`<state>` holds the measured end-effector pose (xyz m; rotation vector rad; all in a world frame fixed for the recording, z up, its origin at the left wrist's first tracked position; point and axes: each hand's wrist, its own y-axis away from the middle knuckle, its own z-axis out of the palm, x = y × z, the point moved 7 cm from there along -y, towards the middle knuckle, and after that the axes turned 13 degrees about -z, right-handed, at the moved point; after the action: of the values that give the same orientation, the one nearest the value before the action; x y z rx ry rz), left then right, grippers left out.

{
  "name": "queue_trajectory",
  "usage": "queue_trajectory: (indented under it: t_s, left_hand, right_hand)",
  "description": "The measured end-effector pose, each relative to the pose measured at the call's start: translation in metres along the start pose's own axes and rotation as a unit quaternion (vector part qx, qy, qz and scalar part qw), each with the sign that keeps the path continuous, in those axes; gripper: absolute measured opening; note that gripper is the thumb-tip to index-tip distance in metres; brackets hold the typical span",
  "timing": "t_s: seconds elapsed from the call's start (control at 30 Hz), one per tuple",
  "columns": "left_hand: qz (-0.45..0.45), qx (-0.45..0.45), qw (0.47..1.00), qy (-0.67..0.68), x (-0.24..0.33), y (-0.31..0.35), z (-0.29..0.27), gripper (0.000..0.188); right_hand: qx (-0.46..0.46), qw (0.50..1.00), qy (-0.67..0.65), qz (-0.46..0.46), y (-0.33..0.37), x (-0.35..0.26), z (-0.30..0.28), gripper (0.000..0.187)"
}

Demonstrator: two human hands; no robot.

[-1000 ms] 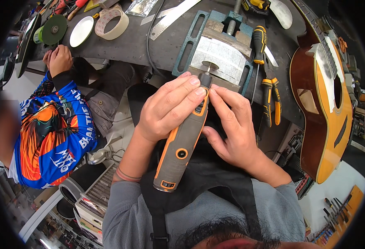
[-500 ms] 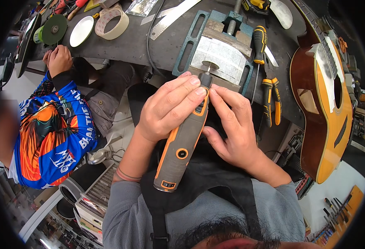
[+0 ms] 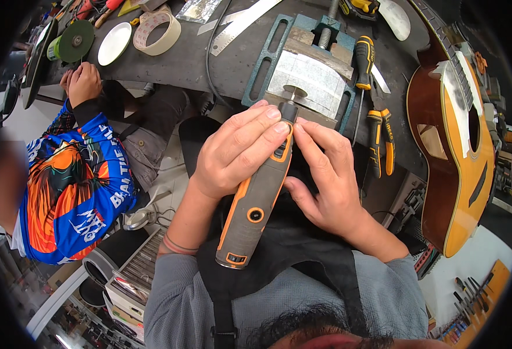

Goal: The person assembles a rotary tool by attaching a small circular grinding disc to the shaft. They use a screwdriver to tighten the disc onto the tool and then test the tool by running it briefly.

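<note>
A grey rotary tool with orange trim [image 3: 257, 198] slants up from my chest. My left hand [image 3: 232, 152] is closed over its upper body from the left side. From the right, my right hand [image 3: 331, 186] grips it, with fingertips against the nose and the thumb near the body. A small thin cutting disc [image 3: 295, 91] on the tool's tip stands at a pale, curved metal plate [image 3: 325, 96]. Whether disc and plate touch, I cannot tell. The plate is held at a green bench vise [image 3: 266, 58].
A screwdriver [image 3: 364, 61] and orange-handled pliers [image 3: 381, 139] lie right of the vise. Farther right is an acoustic guitar [image 3: 436, 134]. Masking tape [image 3: 142, 42], a steel ruler [image 3: 238, 32] and a cable [image 3: 210, 64] occupy the bench. A co-worker [image 3: 75, 180] sits at left.
</note>
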<state>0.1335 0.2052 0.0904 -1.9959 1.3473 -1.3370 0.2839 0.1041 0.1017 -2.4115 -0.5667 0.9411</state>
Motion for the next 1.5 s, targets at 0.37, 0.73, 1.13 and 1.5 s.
queue_trajectory:
  t_s: [0.37, 0.73, 1.13, 1.5]
  left_hand:
    - [-0.002, -0.001, 1.000, 0.002, 0.000, 0.000, 0.000, 0.045]
    - [-0.003, 0.001, 1.000, -0.007, 0.003, -0.002, 0.001, 0.045]
    - [-0.004, 0.002, 1.000, -0.011, 0.006, -0.003, 0.004, 0.045]
    - [-0.003, 0.000, 1.000, -0.020, 0.011, -0.005, 0.008, 0.045]
  right_hand:
    - [0.001, 1.000, 0.000, 0.002, 0.001, 0.001, 0.000, 0.092]
    - [0.001, 1.000, -0.006, 0.003, 0.002, 0.001, 0.000, 0.092]
    - [0.004, 1.000, -0.015, 0.002, 0.005, 0.002, -0.002, 0.093]
    - [0.004, 1.000, -0.019, 0.003, 0.009, 0.003, -0.007, 0.092]
